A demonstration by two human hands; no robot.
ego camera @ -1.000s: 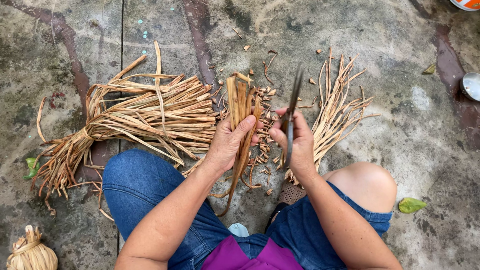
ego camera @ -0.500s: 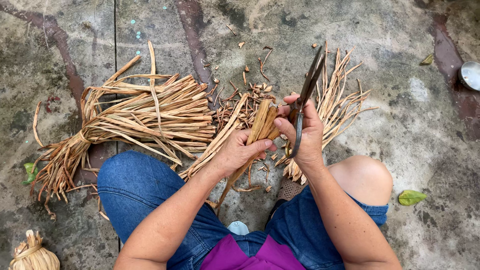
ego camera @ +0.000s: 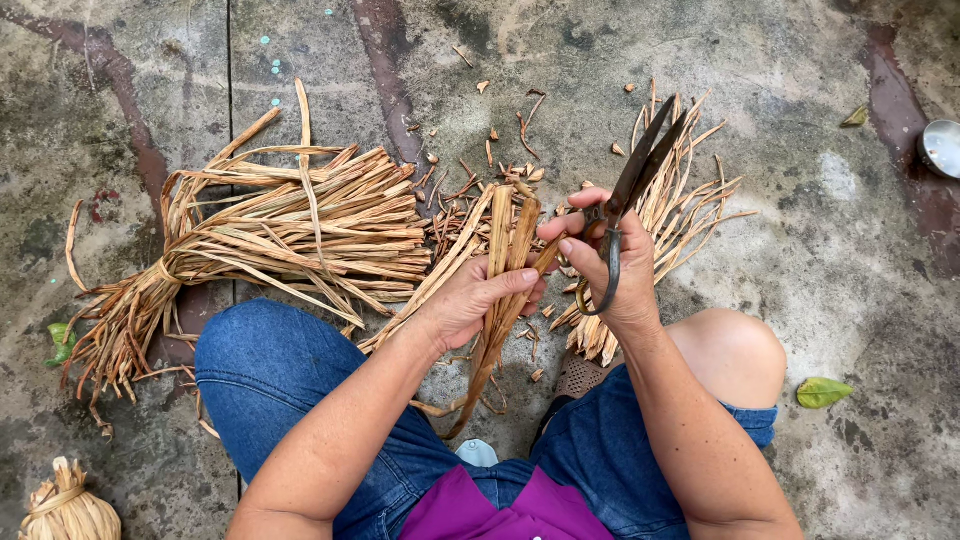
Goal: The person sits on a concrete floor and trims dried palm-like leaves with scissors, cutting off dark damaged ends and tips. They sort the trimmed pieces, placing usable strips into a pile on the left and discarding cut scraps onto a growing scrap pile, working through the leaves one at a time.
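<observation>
Far left, near the bottom-left corner of the concrete floor (ego camera: pixel 840 250): a small tied bundle (ego camera: pixel 62 505), finished-looking. Above it, a big loose heap of long dried strips (ego camera: pixel 290 235), looped with one strip and lying by the left knee; judged as stock yet to be worked. In the middle, short offcuts (ego camera: pixel 490 175) scattered over the floor beyond the hands. Left hand (ego camera: pixel 478 298) closed around a few flat dried strips (ego camera: pixel 507 250), held upright-ish, tops pointing away, tails trailing down between the legs. Right hand (ego camera: pixel 605 262) just beside it, fingers through the handles of dark scissors (ego camera: pixel 632 185), thumb touching the held strips; blades nearly closed, pointing up and away, not on the strips. Right of the hands, a smaller fan of trimmed strips (ego camera: pixel 675 215) on the floor, apparently the done pile. Judging by the pile sizes, well under half done. Further right, a green leaf (ego camera: pixel 822 391), and a metal bowl (ego camera: pixel 941 148) at the right edge.
</observation>
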